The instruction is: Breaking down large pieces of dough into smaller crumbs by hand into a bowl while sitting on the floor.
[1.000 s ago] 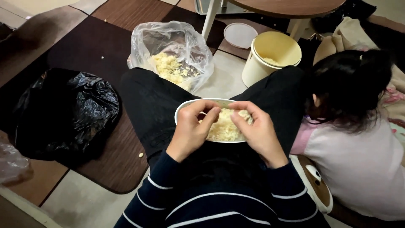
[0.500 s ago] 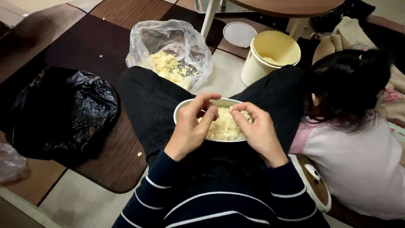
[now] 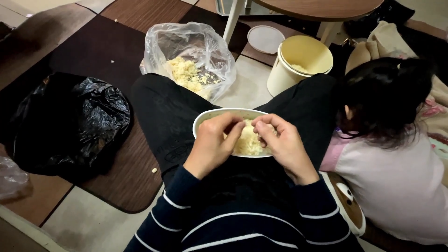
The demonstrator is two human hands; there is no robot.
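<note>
Over the lap, in the head view, both hands meet above a white oval bowl (image 3: 205,120) heaped with pale yellow peeled pieces (image 3: 247,142), the bowl resting on the dark trousers. The left hand (image 3: 212,144) has its fingers (image 3: 234,135) curled nearly closed, pinching something small; the right hand (image 3: 282,142) pinches too, thumb to fingertips, right beside it. What they grip is too small to make out. The risk, I'd say: the bowl sits unsteadily on the legs, so a knee shift could tip it out. Ahead on the floor, a clear crumpled plastic bag (image 3: 186,51) holds more yellow bits; left, a black crinkled bag (image 3: 70,121); to the right, a cream bucket (image 3: 298,65), its round white lid (image 3: 266,38) behind. No labels legible. A person in pink (image 3: 396,177) sits close right.
</note>
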